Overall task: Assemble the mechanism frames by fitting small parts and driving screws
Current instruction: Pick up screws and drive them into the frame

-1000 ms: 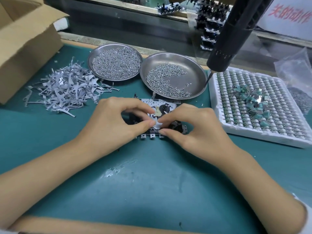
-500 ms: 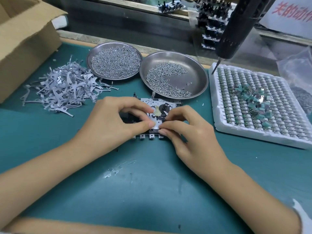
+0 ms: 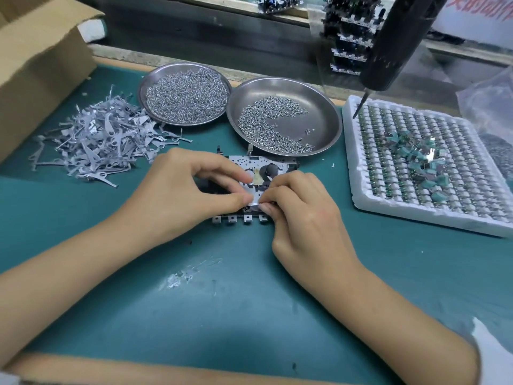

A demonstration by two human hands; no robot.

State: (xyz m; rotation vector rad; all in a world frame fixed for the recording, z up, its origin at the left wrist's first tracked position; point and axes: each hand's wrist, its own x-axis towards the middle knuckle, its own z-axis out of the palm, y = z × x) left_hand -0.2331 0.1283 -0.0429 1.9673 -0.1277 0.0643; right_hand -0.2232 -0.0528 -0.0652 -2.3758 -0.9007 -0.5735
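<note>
A metal mechanism frame [image 3: 273, 165] lies flat on the green mat in front of me, mostly covered by both hands. My left hand [image 3: 177, 190] rests on its left side, thumb and forefinger pinching a small grey metal part [image 3: 254, 202] at the frame's front edge. My right hand [image 3: 302, 215] meets it from the right, fingertips pinching the same small part against the frame. A black electric screwdriver [image 3: 394, 45] hangs above the right side, with its bit pointing down.
Two steel dishes hold screws: one heaped [image 3: 185, 121], one partly filled [image 3: 319, 107]. Loose grey metal levers [image 3: 102, 140] are piled at the left. A white foam tray [image 3: 350, 151] of small parts sits right. A cardboard box [image 3: 41, 59] stands far left.
My right hand has shifted left and down over the frame's front right corner, fingers curling tighter on the small part. The left hand has held its place.
</note>
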